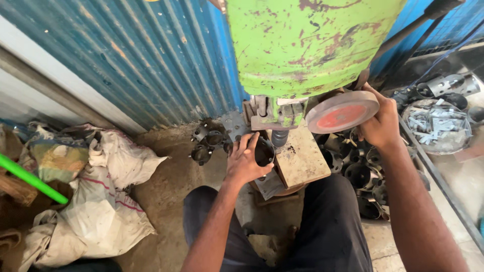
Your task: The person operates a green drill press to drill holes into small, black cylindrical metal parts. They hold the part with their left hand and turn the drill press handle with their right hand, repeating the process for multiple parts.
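Note:
A worn green press machine (307, 45) stands in front of me, its dark ram (279, 137) hanging over a rusty steel bed plate (302, 158). My left hand (244, 161) holds a dark metal ring part (263, 151) at the left edge of the plate, beside the ram. My right hand (381, 123) grips the rim of a red-faced round handwheel (343, 111) on the machine's right side.
Several dark ring parts lie on the ground at the left (204, 143) and in a pile at the right (360, 171). A basin of small metal scraps (437, 126) sits far right. White sacks (101, 201) and a green rod (30, 179) lie at left, a blue corrugated wall (151, 60) behind.

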